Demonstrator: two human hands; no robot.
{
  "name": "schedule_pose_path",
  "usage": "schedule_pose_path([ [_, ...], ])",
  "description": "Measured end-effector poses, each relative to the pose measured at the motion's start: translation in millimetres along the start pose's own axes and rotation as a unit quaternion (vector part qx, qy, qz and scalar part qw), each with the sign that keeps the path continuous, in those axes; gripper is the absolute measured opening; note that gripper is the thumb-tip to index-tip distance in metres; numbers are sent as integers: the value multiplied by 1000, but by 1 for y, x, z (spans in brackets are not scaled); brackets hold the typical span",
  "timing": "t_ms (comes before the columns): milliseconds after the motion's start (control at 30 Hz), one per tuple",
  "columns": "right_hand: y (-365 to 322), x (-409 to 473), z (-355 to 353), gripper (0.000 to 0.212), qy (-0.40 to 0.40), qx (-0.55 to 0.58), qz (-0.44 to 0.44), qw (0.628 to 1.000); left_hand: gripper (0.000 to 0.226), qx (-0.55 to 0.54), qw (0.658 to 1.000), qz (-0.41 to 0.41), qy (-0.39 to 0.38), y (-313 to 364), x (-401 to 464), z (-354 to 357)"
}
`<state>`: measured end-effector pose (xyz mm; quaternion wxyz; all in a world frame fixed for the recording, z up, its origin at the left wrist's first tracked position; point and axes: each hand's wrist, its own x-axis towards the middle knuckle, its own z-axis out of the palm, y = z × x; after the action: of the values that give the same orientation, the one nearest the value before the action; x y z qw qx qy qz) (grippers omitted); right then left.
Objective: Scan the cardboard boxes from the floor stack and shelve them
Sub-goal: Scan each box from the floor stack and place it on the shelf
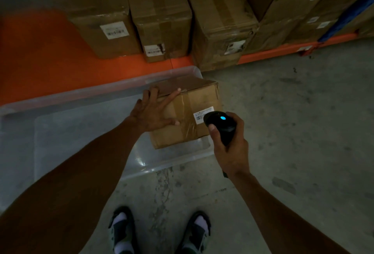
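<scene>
- The orange shelf [50, 51] runs behind the small cardboard box [182, 112], low to the floor. Its deck is at an easy height for sliding cartons in, which is probably why the small cardboard box waits just in front of it.
- Three large shelved cartons [162, 21] stand side by side on that shelf, beyond the small cardboard box. Their white labels face outward, so I judge they are turned that way to be read from the aisle.
- The clear plastic bin [81, 116] lies on the concrete floor [293, 122] and holds the small cardboard box in its right end, nearest the person's scanner side. The rest of the bin, left of the box, shows only its bare bottom.
- The small cardboard box sits upright, taped along its top seam. Its barcode label [203, 114] is on the upper face toward the right edge, so it can be read from above without tipping the box.
- The left hand [152, 113] rests flat on the left part of the box top, fingers spread wide and straight. It appears to steady the box during the reading.
- The right hand [228, 142] is curled tight round the black scanner [220, 127], thumb on its upper side. The scanner head hovers just right of the label and partly covers it, a blue light glowing on top.
- Shelving looks not yet begun for this box.
</scene>
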<state>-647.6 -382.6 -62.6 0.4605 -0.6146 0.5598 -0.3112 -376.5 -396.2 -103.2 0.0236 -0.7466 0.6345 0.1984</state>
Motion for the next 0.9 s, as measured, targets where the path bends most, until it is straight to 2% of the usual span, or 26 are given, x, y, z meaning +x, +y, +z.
schedule_pose_path([
  [300,-2,6,7,54,-2,-34,-22,999,101,-29,999,15,-6,-9,1,-4],
  [900,5,6,17,58,22,-4,-6,1000,102,-20,999,37,12,-27,-1,-1],
])
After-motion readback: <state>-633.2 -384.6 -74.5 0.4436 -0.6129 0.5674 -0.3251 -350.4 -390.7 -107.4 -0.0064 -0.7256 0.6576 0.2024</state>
